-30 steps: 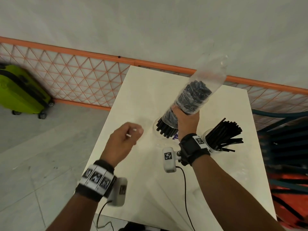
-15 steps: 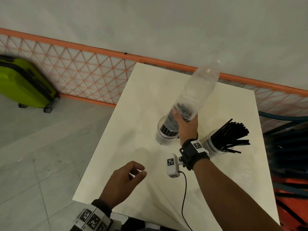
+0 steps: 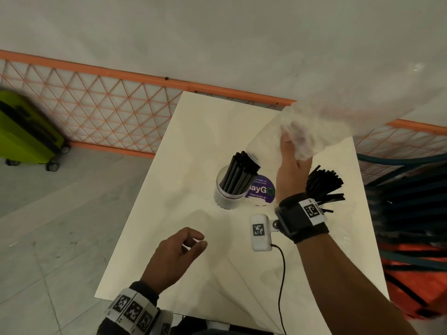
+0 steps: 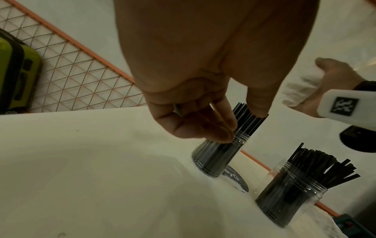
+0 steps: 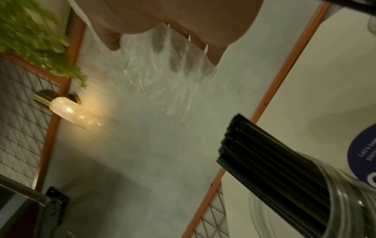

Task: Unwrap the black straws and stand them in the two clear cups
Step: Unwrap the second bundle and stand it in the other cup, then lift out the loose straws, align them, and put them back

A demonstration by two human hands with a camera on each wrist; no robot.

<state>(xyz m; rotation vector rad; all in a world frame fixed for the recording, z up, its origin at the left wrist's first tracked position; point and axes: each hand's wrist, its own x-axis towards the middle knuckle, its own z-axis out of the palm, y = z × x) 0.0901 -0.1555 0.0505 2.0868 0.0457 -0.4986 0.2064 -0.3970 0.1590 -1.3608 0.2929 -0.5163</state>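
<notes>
Two clear cups stand mid-table. The left cup (image 3: 227,197) (image 4: 215,156) (image 5: 346,201) holds a tight leaning bunch of black straws (image 3: 239,175) (image 5: 274,161). The right cup (image 4: 291,198) holds fanned-out black straws (image 3: 324,184) and is mostly hidden behind my right wrist in the head view. My right hand (image 3: 292,151) grips the clear plastic wrapper (image 3: 314,122) (image 5: 162,72), lifted above and right of the left cup with no straws showing inside it. My left hand (image 3: 183,247) hovers over the near part of the table, its fingers loosely curled and nothing plainly held.
The white table (image 3: 193,131) carries a round purple sticker (image 3: 261,189) between the cups. An orange lattice fence (image 3: 108,105) runs behind it, with a green suitcase (image 3: 24,131) on the floor at left. Dark and orange furniture (image 3: 411,238) crowds the table's right side.
My right hand has pulled the wrapper up and to the right, off the straws, which now stand bare in the left cup. My left hand dropped back toward the near table edge.
</notes>
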